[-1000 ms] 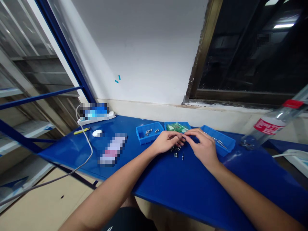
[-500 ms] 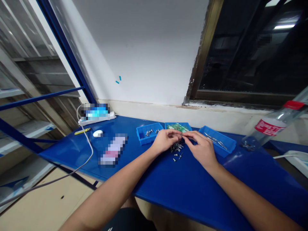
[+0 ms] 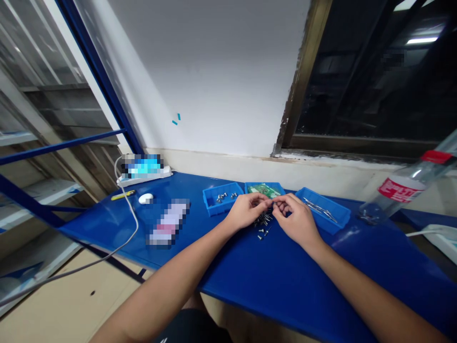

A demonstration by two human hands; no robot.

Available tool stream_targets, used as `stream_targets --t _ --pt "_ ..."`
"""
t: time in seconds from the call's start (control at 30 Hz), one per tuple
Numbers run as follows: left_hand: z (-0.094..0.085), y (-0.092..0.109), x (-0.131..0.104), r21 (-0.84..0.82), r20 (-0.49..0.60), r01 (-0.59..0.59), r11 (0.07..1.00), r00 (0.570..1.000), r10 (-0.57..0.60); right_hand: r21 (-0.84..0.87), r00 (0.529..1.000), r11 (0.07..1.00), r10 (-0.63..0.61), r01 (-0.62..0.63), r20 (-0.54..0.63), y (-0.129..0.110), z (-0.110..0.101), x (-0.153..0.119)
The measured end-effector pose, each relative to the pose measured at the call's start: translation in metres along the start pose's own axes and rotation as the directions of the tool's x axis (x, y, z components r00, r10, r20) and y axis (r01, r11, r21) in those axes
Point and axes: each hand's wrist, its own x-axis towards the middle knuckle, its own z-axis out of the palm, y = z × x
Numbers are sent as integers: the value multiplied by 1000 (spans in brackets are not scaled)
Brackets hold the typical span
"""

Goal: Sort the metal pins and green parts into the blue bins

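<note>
My left hand (image 3: 249, 209) and my right hand (image 3: 297, 218) meet fingertip to fingertip above a pile of small metal screws or rivets (image 3: 263, 219). Both hands are closed in a pinch, and whatever lies between the fingertips is too small to make out. A few loose screws (image 3: 261, 234) lie on the table just in front of the pile. Behind my left hand stands a blue bin (image 3: 214, 208) with some metal pieces in it. A middle blue bin (image 3: 254, 185) contains a green bag (image 3: 264, 190). Beside my right hand, another blue bin (image 3: 338, 226) contains long thin metal rods (image 3: 319, 209).
On the blue table (image 3: 250, 271) lie a phone (image 3: 169, 223), a white mouse-like object (image 3: 145, 198) and a yellow cutter (image 3: 122, 195). A power strip (image 3: 144, 176) sits at the back left, its cable crossing the table. A plastic bottle (image 3: 400, 188) is at the right.
My fingers have curled in more, and the fingertips have shifted slightly right. The bins and the pile stay in place.
</note>
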Motion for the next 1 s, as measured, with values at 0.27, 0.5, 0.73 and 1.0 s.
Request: stream_targets --t 0.27,0.5,0.73,1.0 --pt "-4 4 -2 173 94 -20 985 996 4 130 999 991 -25 20 38 -1 -1 -1" --pt "-2 -5 0 187 22 24 982 999 -29 135 999 989 52 -53 16 -2 2 -4" --pt "0 -15 2 144 2 -10 990 1000 9 162 995 982 94 -99 36 2 6 -4" --pt "-3 0 -1 209 -26 -1 978 1000 7 101 996 994 40 -48 78 3 5 -4"
